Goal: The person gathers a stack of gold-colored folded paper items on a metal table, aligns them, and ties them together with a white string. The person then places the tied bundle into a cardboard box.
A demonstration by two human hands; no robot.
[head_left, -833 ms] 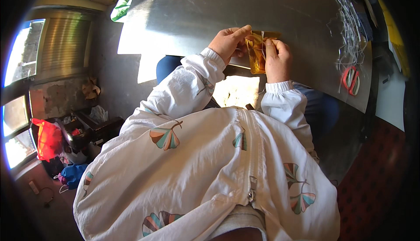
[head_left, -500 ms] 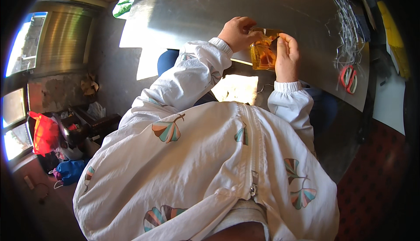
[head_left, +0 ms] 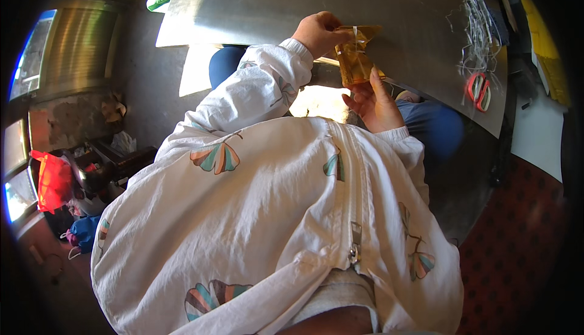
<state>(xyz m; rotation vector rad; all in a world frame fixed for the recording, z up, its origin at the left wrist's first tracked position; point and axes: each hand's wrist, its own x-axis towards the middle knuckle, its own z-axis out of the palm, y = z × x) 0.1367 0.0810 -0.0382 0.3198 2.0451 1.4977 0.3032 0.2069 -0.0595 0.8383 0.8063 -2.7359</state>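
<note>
My left hand [head_left: 319, 33] is closed on the upper left corner of a shiny gold, see-through wrapper packet [head_left: 354, 66], held just over the table's near edge. A thin pale strip [head_left: 356, 32] shows across the packet's upper part. Below the packet's lower right corner is my right hand [head_left: 376, 104], its fingers apart and the palm partly turned up. One fingertip of that hand is at the packet's lower edge; whether it presses on it I cannot tell. What the packet holds is not clear through the glare.
The grey metal table [head_left: 255, 6] spreads out ahead. Toward its right side lie a bundle of silvery strips [head_left: 477, 31] and red-handled scissors [head_left: 478, 91]. A yellow item [head_left: 544, 55] is at the far right. A red bag [head_left: 53, 180] and a blue pouch [head_left: 85, 233] are at the left.
My right hand has slid from the packet's right side down below it, and its fingers have spread. The packet and my left hand have shifted slightly up and left in view.
</note>
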